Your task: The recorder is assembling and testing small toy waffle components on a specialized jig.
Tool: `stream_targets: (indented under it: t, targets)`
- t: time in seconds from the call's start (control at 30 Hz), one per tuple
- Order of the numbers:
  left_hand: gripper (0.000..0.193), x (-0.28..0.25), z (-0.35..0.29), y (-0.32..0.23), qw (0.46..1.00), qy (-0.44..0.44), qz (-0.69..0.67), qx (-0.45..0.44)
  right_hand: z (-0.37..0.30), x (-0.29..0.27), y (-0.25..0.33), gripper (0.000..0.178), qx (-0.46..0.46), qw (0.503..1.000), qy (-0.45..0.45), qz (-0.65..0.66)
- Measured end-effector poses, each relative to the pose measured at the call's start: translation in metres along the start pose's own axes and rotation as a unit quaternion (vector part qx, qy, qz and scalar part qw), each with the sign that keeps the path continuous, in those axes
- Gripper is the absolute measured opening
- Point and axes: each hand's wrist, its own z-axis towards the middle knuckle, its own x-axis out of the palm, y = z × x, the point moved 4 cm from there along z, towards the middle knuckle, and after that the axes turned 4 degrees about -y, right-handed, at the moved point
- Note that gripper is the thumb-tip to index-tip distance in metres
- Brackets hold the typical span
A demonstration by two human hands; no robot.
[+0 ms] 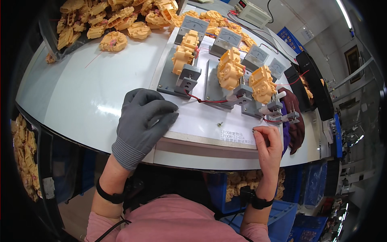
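My left hand (145,117), in a grey knitted glove, rests over the front left of a white fixture board (189,135). Its fingers are curled and thumb and forefinger tips nearly meet; whatever lies between them is too small to name. At the board's front right, my bare right hand (267,145) pinches thumb and forefinger together by a tiny dark speck. Between the hands a small metal screw (219,124) lies on the board. Behind stand three yellow plastic gear housings (185,52), (230,69), (263,85) on grey metal fixtures (188,76), joined by red and black wires.
Several analog meters (193,25) line the board's back. Yellow housings pile up in a bin (50,36) at the far left, and one housing (113,41) lies on the white table (80,92). A power supply (253,13) stands at the back. Brown and purple cloth (296,121) hangs right.
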Motion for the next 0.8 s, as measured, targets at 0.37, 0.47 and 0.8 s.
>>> stream_targets:
  t: [0.37, 0.47, 0.8]
  targets:
    - [0.016, -0.0005, -0.0006, -0.0009, 1.000, 0.012, 0.004, -0.009, -0.0006, 0.0005, -0.0011, 0.013, 0.001, 1.000, -0.006, -0.001]
    - [0.016, -0.0001, -0.0003, -0.0006, 1.000, 0.013, 0.006, -0.008, -0.0002, 0.0007, -0.0015, 0.013, 0.000, 1.000, -0.009, 0.000]
    - [0.017, 0.0005, -0.0007, -0.0004, 1.000, 0.013, 0.010, -0.008, -0.0004, 0.0008, -0.0007, 0.012, -0.001, 1.000, -0.012, -0.001]
